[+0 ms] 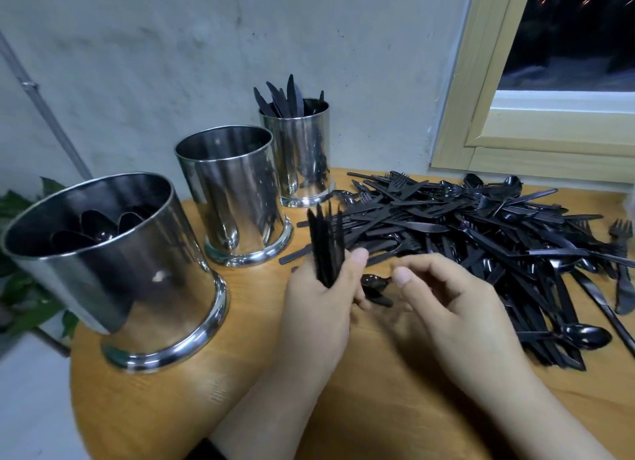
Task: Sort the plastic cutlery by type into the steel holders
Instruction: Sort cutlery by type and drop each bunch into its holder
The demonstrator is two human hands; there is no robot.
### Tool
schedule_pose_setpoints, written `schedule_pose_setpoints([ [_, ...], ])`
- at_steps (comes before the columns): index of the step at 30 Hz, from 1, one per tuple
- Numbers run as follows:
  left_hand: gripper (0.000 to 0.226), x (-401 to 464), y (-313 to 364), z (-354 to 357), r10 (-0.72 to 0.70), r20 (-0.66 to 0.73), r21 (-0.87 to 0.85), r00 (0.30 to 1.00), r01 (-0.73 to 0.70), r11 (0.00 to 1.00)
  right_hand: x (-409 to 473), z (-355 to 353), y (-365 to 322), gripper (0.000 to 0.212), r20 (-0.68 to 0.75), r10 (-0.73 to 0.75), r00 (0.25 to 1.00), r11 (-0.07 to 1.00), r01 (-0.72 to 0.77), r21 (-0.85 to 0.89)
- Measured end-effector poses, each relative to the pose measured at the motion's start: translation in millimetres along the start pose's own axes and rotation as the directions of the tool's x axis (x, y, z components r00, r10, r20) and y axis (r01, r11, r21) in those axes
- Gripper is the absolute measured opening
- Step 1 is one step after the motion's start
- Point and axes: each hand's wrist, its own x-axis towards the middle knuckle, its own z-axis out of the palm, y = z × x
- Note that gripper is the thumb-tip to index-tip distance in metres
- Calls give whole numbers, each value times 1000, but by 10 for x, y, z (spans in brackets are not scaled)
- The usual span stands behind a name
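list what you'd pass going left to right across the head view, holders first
holder with spoons → empty-looking holder → holder with knives → left hand gripping a bunch of cutlery → right hand → loose pile of cutlery

- Left hand (318, 299) grips upright bundle of black cutlery (326, 243).
- Right hand (457, 308) hovers beside it, fingers loosely curled.
- Three steel holders (237, 198); mixed pile (481, 232) on wooden table (343, 408).
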Motion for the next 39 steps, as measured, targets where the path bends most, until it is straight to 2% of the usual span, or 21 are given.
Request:
schedule_pose_setpoints([
  [2, 15, -15, -42, 22, -44, 182, 128, 982, 21, 992, -5, -3, -52, 21, 1, 18, 1000, 999, -18, 47],
  [4, 15, -28, -65, 55, -91, 293, 205, 952, 30, 978, -13, 5, -99, 35, 52, 33, 998, 995, -37, 88],
  [6, 25, -30, -55, 53, -94, 334, 194, 938, 29, 981, -17, 17, -129, 35, 86, 27, 996, 995, -35, 93],
  [8, 24, -19, -63, 48, -86, 336, 205, 938, 16, 979, -10, 20, -153, 35, 69, 54, 996, 991, -62, 118],
  [12, 10, -18, -53, 76, -101, 296, 313, 950, 3, 950, 89, 37, -271, 49, 8, 142, 990, 980, -142, 143],
  [15, 23, 15, 18, 97, -122, 270, 420, 955, -3, 908, 250, 71, -391, 39, 10, 186, 983, 983, -186, 0],
  [17, 28, 62, 66, 55, -101, 239, 466, 966, -23, 884, 360, 99, -473, 24, 32, 174, 984, 983, -172, -61],
  [18, 26, 85, 114, 12, -84, 224, 468, 971, -32, 883, 408, 108, -518, 23, 50, 158, 986, 984, -153, -88],
  [23, 15, 243, 283, -264, -38, 163, 480, 986, -46, 876, 651, 114, -747, 36, 71, 65, 995, 990, -56, -127],
  [26, 17, 336, 312, -373, -13, 115, 431, 993, -38, 902, 783, 174, -879, 43, 103, 30, 994, 990, -16, -139],
  [29, 40, 415, 370, -456, -1, 36, 309, 999, -10, 951, 989, 188, -1037, 45, 98, 26, 995, 998, -19, -67],
  [32, 55, 508, 442, -551, -18, -65, 170, 998, 29, 985, 1423, 109, -1220, 34, -57, -7, 998, 987, 16, 158],
  [35, 41, 579, 453, -605, 2, -78, 148, 997, 10, 989, 1927, 101, -1360, 28, -202, -45, 978, 968, 92, 231],
  [39, 26, 649, 408, -604, 11, -70, 164, 997, 1, 986, 2507, 312, -1405, 25, -219, -82, 972, 977, 122, 175],
])
